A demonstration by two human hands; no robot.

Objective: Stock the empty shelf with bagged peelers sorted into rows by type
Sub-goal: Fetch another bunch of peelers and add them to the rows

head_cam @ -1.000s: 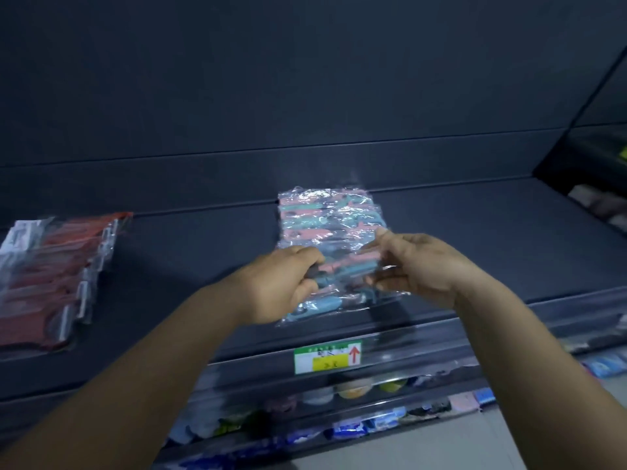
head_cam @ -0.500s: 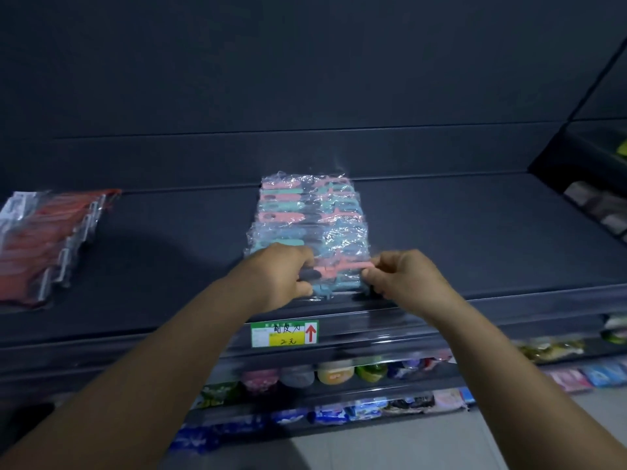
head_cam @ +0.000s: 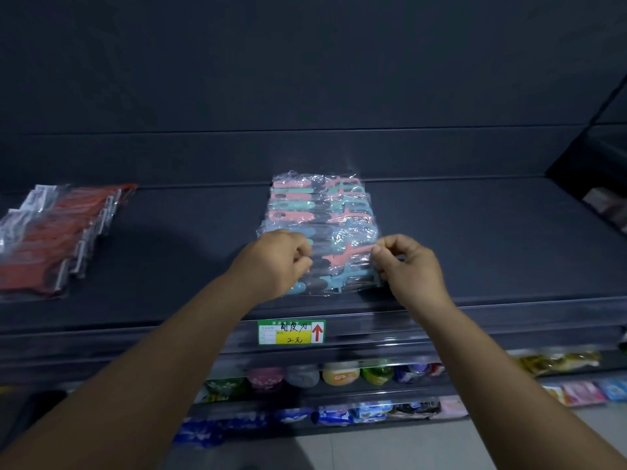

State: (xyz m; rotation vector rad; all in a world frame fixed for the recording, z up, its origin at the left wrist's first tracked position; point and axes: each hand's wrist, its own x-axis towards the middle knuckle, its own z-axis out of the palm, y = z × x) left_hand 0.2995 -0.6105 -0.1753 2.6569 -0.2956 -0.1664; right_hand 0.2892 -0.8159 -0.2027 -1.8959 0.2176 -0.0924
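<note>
A row of clear bags with pink and teal peelers (head_cam: 320, 215) lies on the dark shelf (head_cam: 492, 252), running from its back wall to its front edge. My left hand (head_cam: 276, 262) has its fingers curled on the left edge of the nearest bag. My right hand (head_cam: 409, 266) pinches that bag's right edge. A second row of bagged red peelers (head_cam: 57, 239) lies at the shelf's far left.
A green and yellow price tag (head_cam: 291, 331) with a red arrow sits on the shelf's front rail. Lower shelves hold small jars (head_cam: 339, 372) and coloured packets (head_cam: 373, 410). Another shelf unit (head_cam: 604, 198) stands at the far right.
Both hands have lowered the pink and teal bags onto the shelf and slid back to the front bag's edges. The view has tilted down slightly.
</note>
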